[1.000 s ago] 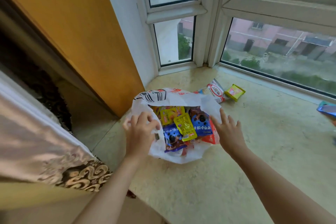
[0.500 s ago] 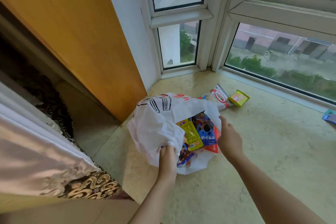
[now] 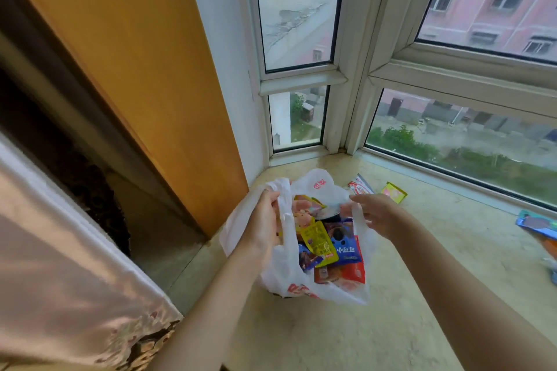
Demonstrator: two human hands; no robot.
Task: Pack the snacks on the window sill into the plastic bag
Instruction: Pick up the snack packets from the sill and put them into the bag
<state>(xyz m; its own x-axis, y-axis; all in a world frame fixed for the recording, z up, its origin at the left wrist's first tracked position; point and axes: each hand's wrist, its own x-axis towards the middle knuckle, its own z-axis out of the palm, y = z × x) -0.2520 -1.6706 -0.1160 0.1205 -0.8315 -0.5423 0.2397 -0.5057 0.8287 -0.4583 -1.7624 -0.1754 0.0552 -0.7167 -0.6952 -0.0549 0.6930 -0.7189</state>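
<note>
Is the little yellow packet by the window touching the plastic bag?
Apart. The head view shows bare sill between the yellow packet and the plastic bag.

Soft, even daylight enters through the window panes (image 3: 461, 135) at the far edge of the window sill (image 3: 422, 250); shadows are faint; the curtain (image 3: 60, 265) at left shows dappled patches; straight frames bow from wide-angle distortion; the edges are softly blurred; no harsh glare.

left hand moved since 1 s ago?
Yes. The left hand has lifted off the sill and now grips the plastic bag by its left handle, higher than the orange panel's bottom corner.
</note>
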